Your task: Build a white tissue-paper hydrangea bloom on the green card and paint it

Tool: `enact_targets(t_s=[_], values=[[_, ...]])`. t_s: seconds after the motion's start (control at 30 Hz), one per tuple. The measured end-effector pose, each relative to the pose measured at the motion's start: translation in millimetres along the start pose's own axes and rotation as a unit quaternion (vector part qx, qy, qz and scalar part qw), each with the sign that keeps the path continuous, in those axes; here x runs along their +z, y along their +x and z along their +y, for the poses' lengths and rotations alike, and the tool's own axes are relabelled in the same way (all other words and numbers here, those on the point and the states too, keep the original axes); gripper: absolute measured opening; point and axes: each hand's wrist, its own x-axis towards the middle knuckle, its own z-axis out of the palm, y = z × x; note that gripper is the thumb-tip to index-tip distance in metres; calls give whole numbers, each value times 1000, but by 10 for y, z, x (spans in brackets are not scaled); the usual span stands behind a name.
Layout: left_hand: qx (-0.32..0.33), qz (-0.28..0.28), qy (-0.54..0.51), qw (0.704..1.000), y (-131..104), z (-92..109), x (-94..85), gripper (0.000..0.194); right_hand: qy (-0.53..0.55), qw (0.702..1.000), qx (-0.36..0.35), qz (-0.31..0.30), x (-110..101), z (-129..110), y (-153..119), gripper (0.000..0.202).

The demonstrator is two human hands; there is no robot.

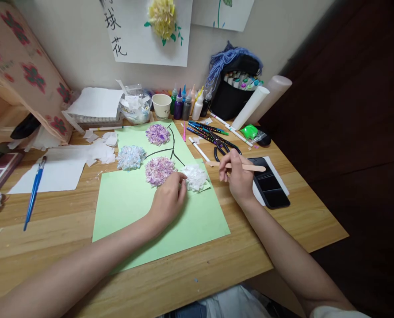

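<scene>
Green paper (pixel 133 225) lies on the wooden table, with black curved lines drawn on it. Two purple paper flowers (pixel 158 134) and a pale blue one (pixel 131 157) rest at those lines. My left hand (pixel 170 198) is closed beside a white paper flower (pixel 196 178), its fingertips at the flower's left edge; what they hold, if anything, is hidden. To the right, my right hand (pixel 238 176) grips a flat wooden stick (pixel 254 168), held roughly level above the table.
Behind the paper stand a paper cup (pixel 161 106), several paint bottles (pixel 187 106) and a black marker bag (pixel 231 95). Scissors (pixel 220 145) and pens lie near my right hand, beside a black phone (pixel 272 187). Torn white paper (pixel 100 150) and a blue brush (pixel 35 190) are at left.
</scene>
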Motion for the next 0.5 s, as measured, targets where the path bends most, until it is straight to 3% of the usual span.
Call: enact_targets(t_s=[0.1, 0.17, 0.2, 0.27, 0.33, 0.43, 0.5], values=[[101, 36, -12, 994, -39, 35, -105, 15, 0, 999, -6, -34, -39, 129, 129, 31], [171, 72, -6, 983, -111, 28, -280, 16, -26, 995, 5, -93, -26, 227, 165, 29], [168, 94, 6, 981, -166, 2, -394, 16, -34, 993, 12, -113, -14, 268, 167, 29], [53, 145, 47, 987, -311, -107, -639, 16, -39, 990, 29, -130, 14, 321, 151, 29], [-110, 163, 55, 979, -477, -270, -854, 25, -41, 990, 42, -130, 37, 335, 124, 29], [-317, 146, -94, 933, -665, -479, -1037, 44, -44, 989, 62, -128, 62, 314, 89, 30], [-370, 140, -206, 895, -695, -516, -1071, 53, -45, 988, 72, -128, 77, 295, 72, 30]])
